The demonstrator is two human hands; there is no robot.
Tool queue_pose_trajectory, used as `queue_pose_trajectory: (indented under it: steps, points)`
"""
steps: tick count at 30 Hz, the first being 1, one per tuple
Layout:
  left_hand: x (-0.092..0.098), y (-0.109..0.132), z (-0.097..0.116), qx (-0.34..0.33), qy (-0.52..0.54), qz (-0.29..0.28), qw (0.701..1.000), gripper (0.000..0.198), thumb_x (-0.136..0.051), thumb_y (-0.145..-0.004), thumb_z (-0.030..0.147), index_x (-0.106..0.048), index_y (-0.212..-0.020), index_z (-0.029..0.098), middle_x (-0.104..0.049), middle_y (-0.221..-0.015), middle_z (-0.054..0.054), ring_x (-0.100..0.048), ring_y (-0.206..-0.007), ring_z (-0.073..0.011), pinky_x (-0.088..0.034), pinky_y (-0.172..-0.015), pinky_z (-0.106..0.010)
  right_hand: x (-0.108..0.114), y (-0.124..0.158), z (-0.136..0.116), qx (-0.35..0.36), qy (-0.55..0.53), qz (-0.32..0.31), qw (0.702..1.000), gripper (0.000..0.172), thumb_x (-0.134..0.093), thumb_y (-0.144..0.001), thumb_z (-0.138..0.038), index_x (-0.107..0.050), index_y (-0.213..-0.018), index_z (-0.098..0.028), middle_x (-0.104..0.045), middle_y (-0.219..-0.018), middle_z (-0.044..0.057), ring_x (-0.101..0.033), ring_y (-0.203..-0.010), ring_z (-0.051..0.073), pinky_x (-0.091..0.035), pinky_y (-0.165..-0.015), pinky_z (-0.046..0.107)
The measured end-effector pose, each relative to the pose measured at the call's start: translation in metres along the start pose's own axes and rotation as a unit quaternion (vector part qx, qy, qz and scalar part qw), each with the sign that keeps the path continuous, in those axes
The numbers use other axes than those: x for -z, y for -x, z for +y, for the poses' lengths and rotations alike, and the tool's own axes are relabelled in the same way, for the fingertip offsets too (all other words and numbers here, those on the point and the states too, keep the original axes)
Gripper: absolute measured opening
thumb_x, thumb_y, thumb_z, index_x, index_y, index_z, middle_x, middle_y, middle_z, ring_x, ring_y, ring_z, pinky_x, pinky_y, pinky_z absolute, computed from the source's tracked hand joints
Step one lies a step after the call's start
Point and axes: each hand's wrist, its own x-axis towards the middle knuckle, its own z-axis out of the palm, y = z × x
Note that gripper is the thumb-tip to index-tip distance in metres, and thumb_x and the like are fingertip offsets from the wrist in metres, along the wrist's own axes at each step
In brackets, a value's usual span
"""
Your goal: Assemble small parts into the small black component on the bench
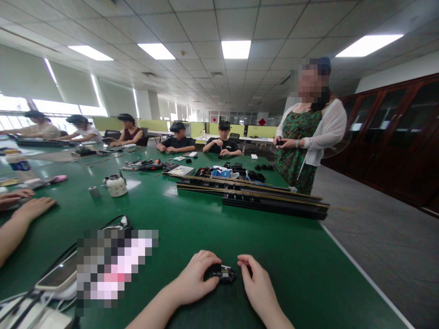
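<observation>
My left hand grips a small black device low over the green table, thumb in front and fingers behind. A small metallic part shows on the device's upper face; its exact kind cannot be made out. Just right of it, apart from the device, is my right hand. Thumb and forefinger are bent towards each other in a pinch. Whatever they hold, if anything, is too small to make out.
Left of my hands lie a phone, cables and a blurred-out item. Beyond are a white kettle-shaped pot, a grey cylinder and long black rails with thin rods. A neighbour's hands rest at left; a person stands at right.
</observation>
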Motion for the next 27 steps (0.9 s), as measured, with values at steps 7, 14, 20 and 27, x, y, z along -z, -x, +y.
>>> queue_pose_trajectory:
  steps: [7, 14, 20, 27]
  points:
    - [0.001, 0.001, 0.000, -0.003, -0.002, -0.003, 1.000, 0.037, -0.062, -0.071, 0.019, -0.058, -0.107, 0.023, -0.058, -0.108, -0.004, -0.049, -0.103, -0.0228, -0.037, -0.092, -0.033, 0.000, 0.000, -0.003, -0.009, -0.023, -0.005, 1.000, 0.025, -0.045, -0.081, -0.035, -0.061, -0.096, -0.022, -0.069, -0.092, 0.006, -0.064, -0.090, 0.022, -0.048, -0.081, 0.034]
    - [0.000, 0.002, -0.001, -0.014, -0.003, 0.005, 1.000, 0.037, -0.063, -0.073, 0.022, -0.057, -0.109, 0.023, -0.058, -0.107, -0.004, -0.049, -0.102, -0.0228, -0.038, -0.091, -0.033, 0.003, 0.006, -0.012, 0.067, 0.022, -0.057, 0.996, 0.031, -0.054, -0.077, -0.037, -0.063, -0.105, -0.025, -0.065, -0.105, 0.006, -0.056, -0.103, 0.023, -0.040, -0.094, 0.037]
    - [0.001, 0.002, 0.000, -0.014, -0.006, 0.012, 1.000, 0.037, -0.062, -0.073, 0.024, -0.056, -0.110, 0.023, -0.059, -0.105, -0.005, -0.051, -0.100, -0.0234, -0.039, -0.089, -0.034, 0.002, 0.008, -0.021, 0.095, 0.111, -0.121, 0.982, 0.022, -0.063, -0.069, -0.033, -0.068, -0.091, -0.028, -0.065, -0.108, 0.004, -0.050, -0.111, 0.026, -0.032, -0.099, 0.044]
    - [0.002, 0.002, 0.001, -0.013, -0.003, 0.010, 1.000, 0.037, -0.064, -0.071, 0.021, -0.057, -0.107, 0.023, -0.059, -0.104, -0.004, -0.050, -0.099, -0.0224, -0.038, -0.089, -0.033, 0.003, 0.007, -0.021, 0.088, 0.122, -0.139, 0.979, 0.019, -0.063, -0.070, -0.031, -0.067, -0.088, -0.028, -0.065, -0.109, 0.003, -0.048, -0.113, 0.026, -0.029, -0.100, 0.045]
